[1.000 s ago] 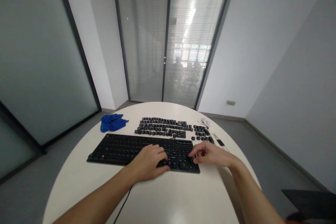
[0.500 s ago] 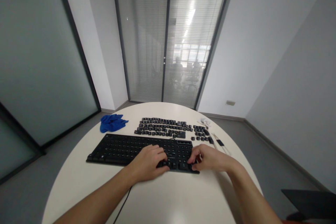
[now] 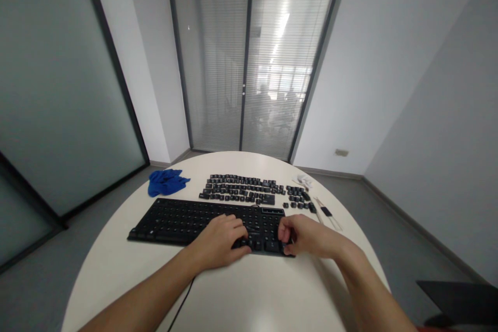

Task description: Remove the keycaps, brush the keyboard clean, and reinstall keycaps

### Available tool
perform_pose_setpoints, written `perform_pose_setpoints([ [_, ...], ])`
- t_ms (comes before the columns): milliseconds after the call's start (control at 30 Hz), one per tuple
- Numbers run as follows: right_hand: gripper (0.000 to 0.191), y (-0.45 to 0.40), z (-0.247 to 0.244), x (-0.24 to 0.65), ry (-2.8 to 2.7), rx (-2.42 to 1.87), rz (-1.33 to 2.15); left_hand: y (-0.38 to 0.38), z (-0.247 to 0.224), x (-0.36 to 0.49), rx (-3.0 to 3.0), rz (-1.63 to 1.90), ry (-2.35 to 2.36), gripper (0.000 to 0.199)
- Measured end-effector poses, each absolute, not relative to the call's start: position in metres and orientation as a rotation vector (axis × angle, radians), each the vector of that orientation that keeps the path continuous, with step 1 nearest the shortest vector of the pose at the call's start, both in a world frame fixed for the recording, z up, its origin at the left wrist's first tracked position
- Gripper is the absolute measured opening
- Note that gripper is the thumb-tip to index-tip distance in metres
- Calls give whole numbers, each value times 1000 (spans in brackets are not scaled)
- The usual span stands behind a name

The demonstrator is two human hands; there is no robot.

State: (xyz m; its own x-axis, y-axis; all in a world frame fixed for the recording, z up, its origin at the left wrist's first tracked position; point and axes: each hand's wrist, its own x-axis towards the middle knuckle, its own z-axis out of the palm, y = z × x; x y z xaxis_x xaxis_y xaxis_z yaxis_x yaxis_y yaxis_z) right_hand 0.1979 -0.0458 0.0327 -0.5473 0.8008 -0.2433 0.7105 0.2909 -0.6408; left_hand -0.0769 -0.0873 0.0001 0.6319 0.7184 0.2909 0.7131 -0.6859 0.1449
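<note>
A black keyboard lies across the white round table, most of its keys stripped of their caps. My left hand rests over its right half, fingers curled onto the top and thumb along the front edge, gripping it. A few caps, such as a wide keycap, sit at the keyboard's lower right. My right hand is bent over that lower right corner, its fingers curled in toward the thumb. What lies between those fingertips is too small and covered to make out. Behind the keyboard, loose keycaps stand in rows.
A blue cloth lies at the table's back left. More loose keycaps, a wire keycap puller and a crumpled white tissue are at the right. A black cable runs off the front edge of the table.
The fingers of my right hand have lifted slightly and curled in more at the keyboard's corner. My left hand and the keyboard have hardly moved.
</note>
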Motion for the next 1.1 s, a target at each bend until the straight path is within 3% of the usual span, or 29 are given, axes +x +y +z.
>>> perform_pose_setpoints([
  [667, 23, -54, 39, 189, -2550, -1489, 826, -88, 1, -75, 2808, 493, 1251, 17],
  [867, 23, -48, 35, 197, -2433, -1459, 1076, -85, -3, -77, 2813, 504, 1238, 18],
  [967, 15, -42, 33, 204, -2374, -1316, 1232, -85, -3, -78, 2818, 513, 1228, 17],
  [1100, 19, -24, 26, 216, -2288, -1223, 882, -85, 0, -78, 2816, 507, 1227, 17],
])
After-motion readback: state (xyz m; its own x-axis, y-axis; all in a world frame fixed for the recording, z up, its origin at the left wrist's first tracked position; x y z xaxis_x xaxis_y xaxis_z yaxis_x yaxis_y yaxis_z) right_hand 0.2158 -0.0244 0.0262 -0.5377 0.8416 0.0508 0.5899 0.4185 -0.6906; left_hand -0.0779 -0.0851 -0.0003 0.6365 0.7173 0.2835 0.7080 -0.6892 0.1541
